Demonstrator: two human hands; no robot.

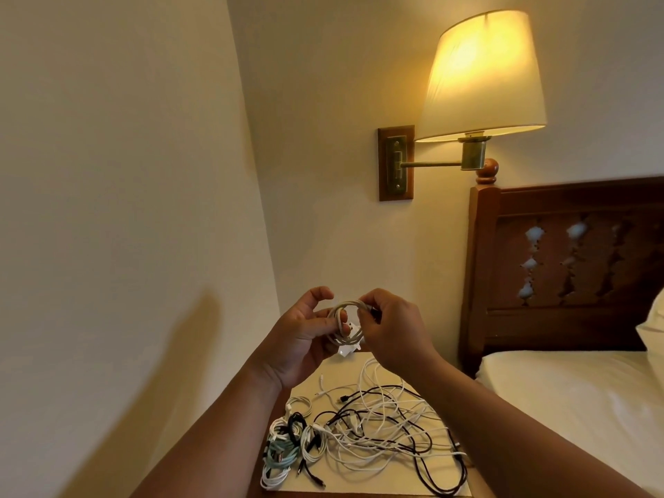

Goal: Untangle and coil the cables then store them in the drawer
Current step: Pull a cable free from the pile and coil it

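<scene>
Both hands are raised in the lower middle of the frame, above the far end of the bench [341,370], with a small white cable coil [345,319] held between them. The left-hand grip [305,328] is turned palm up. Its fingers curl through the ring of the coil and carry it, while the thumb stands lifted and clear of the cable. The right-hand grip [391,328] meets the coil from the right with its back to the camera, thumb and forefinger closed in a pinch on the coil's upper right edge. A short dark piece shows at that pinch, too small to identify. Just below the coil, a small white object sits at the bench's far edge, mostly hidden.

On the bench in the lower centre lies a loose tangle of cables [388,425], white and black strands crossing one another. At the tangle's left edge, near the bottom of the frame, lie several coiled bundles [291,443] in white, black and pale green, close together.

A lit wall lamp [481,77] hangs at the upper right. Below it stand a wooden headboard [560,267], a white bed [575,389] and a pillow [652,325] at the right edge.
</scene>
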